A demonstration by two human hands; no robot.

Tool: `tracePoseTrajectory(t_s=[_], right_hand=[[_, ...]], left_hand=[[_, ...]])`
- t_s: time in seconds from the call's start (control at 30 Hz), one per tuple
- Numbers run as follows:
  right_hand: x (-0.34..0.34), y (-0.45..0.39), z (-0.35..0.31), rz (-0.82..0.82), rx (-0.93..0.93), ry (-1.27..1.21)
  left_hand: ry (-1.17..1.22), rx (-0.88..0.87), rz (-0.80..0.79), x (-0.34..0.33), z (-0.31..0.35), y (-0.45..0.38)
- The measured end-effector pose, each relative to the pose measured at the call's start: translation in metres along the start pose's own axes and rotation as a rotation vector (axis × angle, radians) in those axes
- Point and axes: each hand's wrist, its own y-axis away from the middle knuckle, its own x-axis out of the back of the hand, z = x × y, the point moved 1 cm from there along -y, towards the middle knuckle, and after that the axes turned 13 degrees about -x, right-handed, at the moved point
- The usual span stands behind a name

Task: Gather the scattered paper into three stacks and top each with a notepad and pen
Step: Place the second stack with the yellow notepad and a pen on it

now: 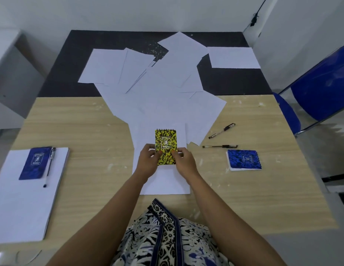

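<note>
A yellow-and-black spiral notepad (166, 143) is held over the middle paper stack (163, 185) in front of me. My left hand (148, 160) pinches its lower left edge and my right hand (183, 160) pinches its lower right edge. At the left lies a neat paper stack (19, 204) topped by a blue notepad (35, 163) and a pen (49, 166). Several loose white sheets (157, 83) fan out across the table's far half. On the right lie two black pens (222, 130) (220, 146) and another blue notepad (244, 160).
The wooden table (90, 127) meets a black tabletop (71, 54) at the back. A blue folding chair (321, 83) stands at the right. White walls close off the far side, with a cable (256, 14) in the corner.
</note>
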Motion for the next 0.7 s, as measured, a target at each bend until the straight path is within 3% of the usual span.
tracePoseTrajectory(t_s=[0.1,0.27,0.47,0.7], right_hand=[[-0.007,-0.002,0.003,0.198,-0.088,0.244],[-0.018,0.004,0.009,0.288,-0.298,0.442],[-0.017,-0.006,0.009,0.239,-0.399,0.316],[-0.009,-0.016,0.007,0.153,-0.436,0.232]], left_hand=[[-0.013,0.017,0.056,0.019,-0.007,-0.006],[-0.052,0.11,0.089,0.046,-0.02,-0.024],[-0.206,0.268,-0.03,0.062,-0.054,-0.02],[-0.211,0.295,-0.097,0.067,-0.051,-0.025]])
